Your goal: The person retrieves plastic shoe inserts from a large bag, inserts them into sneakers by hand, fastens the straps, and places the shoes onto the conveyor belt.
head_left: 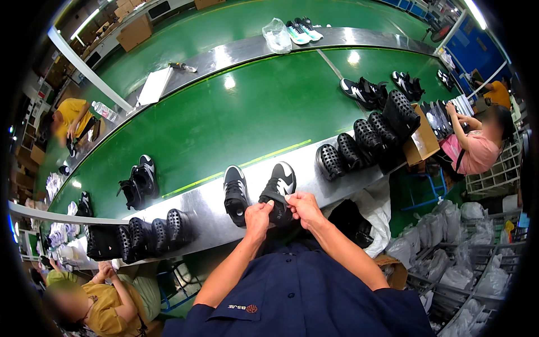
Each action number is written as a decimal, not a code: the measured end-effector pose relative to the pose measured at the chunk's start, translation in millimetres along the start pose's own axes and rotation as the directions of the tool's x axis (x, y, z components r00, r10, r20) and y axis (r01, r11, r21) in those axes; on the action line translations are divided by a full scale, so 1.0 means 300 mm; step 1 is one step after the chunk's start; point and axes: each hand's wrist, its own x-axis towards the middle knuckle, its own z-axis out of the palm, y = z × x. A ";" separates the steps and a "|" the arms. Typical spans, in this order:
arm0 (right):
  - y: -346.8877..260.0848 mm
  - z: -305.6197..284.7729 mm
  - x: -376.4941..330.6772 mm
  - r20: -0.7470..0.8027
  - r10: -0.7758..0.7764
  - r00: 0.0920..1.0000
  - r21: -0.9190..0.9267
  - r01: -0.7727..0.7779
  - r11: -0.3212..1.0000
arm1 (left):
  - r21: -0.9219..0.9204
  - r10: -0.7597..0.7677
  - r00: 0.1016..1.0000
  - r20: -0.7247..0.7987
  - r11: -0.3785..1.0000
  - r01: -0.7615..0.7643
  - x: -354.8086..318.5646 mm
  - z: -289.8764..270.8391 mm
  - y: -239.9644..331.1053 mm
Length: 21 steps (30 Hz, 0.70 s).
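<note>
Both my hands work at a black sneaker (pixel 281 178) with a white side mark, standing toe-away on the metal edge of the bench. My left hand (pixel 259 219) is closed, pinching the left side of its collar. On the opposite side my right hand (pixel 304 208) pinches the shoe's upper near the tongue and laces. What exactly lies between the fingertips is partly hidden. Just left of it stands a second black sneaker (pixel 235 194), apart from my hands, its opening toward me.
Black studded shoe forms (pixel 367 135) line the metal edge at right; similar ones (pixel 140 233) stand at left. More black sneakers (pixel 147 175) rest on the green belt (pixel 241 118). A cardboard box (pixel 422 143) and a person in pink (pixel 477 149) are at right; another person (pixel 115 300) sits at lower left.
</note>
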 end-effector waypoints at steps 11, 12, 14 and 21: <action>0.109 0.001 0.049 -0.096 -0.246 0.965 -0.365 0.195 0.910 | -0.104 -0.026 0.999 0.017 0.994 0.028 0.001 0.006 -0.008; 0.113 0.005 0.043 -0.094 -0.245 0.965 -0.365 0.195 0.910 | -0.130 -0.020 1.000 0.020 0.991 0.022 0.001 0.006 -0.013; 0.116 0.009 0.030 -0.085 -0.406 0.910 -0.581 0.286 0.762 | -0.134 -0.024 0.999 0.022 0.991 0.026 -0.009 0.005 -0.008; 0.072 -0.034 -0.015 -0.096 -0.332 0.938 -0.669 0.186 0.720 | 0.333 0.215 0.957 0.197 0.903 -0.271 -0.046 -0.028 0.031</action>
